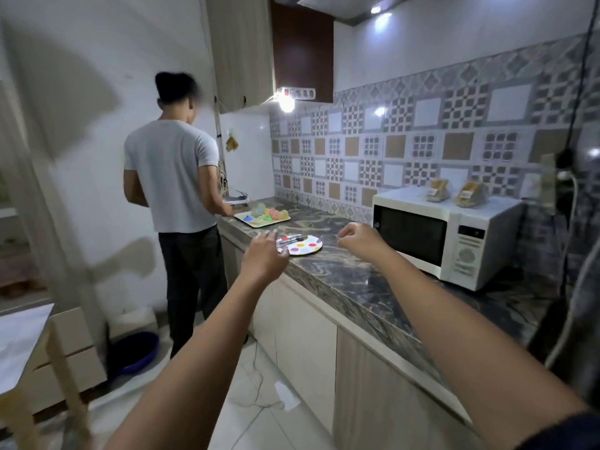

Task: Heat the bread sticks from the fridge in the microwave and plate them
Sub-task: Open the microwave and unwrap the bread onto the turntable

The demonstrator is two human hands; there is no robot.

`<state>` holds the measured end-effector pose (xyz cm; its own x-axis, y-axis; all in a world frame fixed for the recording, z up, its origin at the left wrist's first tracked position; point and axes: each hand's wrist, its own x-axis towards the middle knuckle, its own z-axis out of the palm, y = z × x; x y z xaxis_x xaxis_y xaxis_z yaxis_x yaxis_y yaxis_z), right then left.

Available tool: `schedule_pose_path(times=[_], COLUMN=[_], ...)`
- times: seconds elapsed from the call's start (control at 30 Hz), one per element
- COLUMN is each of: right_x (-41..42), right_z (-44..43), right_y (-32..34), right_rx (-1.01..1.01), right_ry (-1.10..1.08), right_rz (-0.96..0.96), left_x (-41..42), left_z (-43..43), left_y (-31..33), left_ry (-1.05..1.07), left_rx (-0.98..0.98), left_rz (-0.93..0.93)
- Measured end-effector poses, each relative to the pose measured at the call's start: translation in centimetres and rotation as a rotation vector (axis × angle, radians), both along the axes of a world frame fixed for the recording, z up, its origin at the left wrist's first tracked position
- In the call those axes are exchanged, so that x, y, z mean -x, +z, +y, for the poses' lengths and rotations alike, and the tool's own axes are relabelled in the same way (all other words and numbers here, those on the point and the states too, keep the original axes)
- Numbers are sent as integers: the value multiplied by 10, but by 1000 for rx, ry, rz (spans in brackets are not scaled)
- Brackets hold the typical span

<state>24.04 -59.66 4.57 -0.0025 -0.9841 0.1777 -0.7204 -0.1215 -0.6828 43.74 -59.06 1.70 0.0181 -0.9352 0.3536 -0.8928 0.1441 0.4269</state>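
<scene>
Microwave [448,235] labels unreadable; L hand [264,254] fingers straight by plate [308,250]; R hand [360,239] fingers loosely curled, empty

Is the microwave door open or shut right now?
Shut: the white microwave's dark glass door sits flush with its control panel.

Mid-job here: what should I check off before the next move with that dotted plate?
1. Plate flat on the counter: ok.
2. Dark sticks on the plate are the bread sticks: cannot tell, blurred.
3. Microwave door open for loading: not ok, shut.
4. Left hand and right hand free: ok, neither grips anything.
5. Other person away from the plate: ok, busy at the tray farther along.
</scene>
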Motion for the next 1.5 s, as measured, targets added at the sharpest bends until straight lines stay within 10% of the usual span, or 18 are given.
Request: schedule_pose_path(times=[0.77, 1.5], right_x=[162, 381], right_z=[-334, -337], right_y=[-46, -97], right_rx=[186, 184], right_ry=[-541, -897], right_rz=[-132, 514], left_x=[193, 477], left_z=[-414, -424], left_y=[-58, -125], left_ry=[-559, -926], left_rx=[-172, -343], left_rz=[131, 532])
